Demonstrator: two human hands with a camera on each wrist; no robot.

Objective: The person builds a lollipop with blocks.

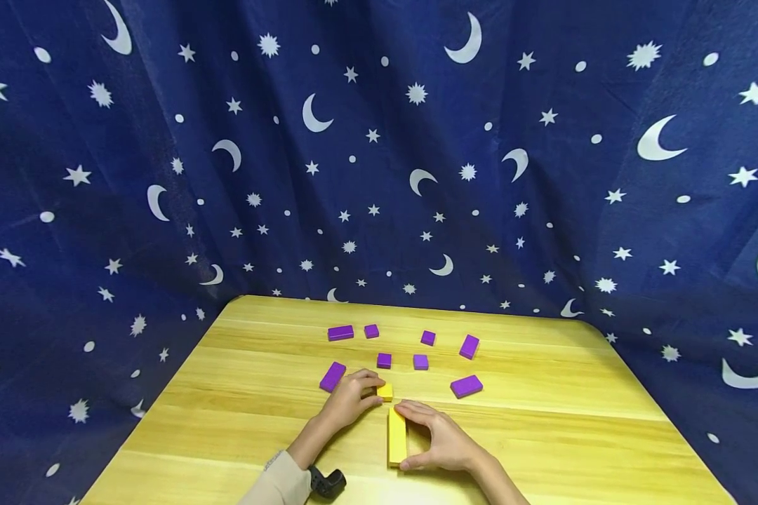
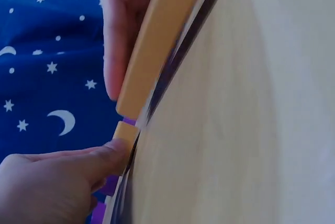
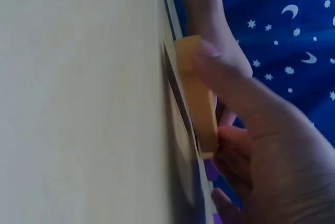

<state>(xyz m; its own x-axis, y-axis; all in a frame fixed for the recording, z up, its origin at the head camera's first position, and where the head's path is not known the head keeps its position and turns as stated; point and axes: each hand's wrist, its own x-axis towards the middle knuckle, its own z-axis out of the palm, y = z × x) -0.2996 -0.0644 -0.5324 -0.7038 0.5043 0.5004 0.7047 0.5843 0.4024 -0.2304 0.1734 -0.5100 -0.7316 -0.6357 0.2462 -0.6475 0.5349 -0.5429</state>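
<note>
My left hand pinches a small yellow block near the middle of the table. Just nearer to me lies a long yellow block, its length pointing away from me. My right hand grips that long block by its ends, thumb at the near end and fingers at the far end. In the left wrist view the left thumb presses the small yellow block, and the long yellow block looms close by. The right wrist view shows the right thumb on the long block.
Several purple blocks lie beyond and around my hands, among them an oblong left of my left hand, another oblong at the right, and a small cube. A dark blue curtain hangs behind the wooden table.
</note>
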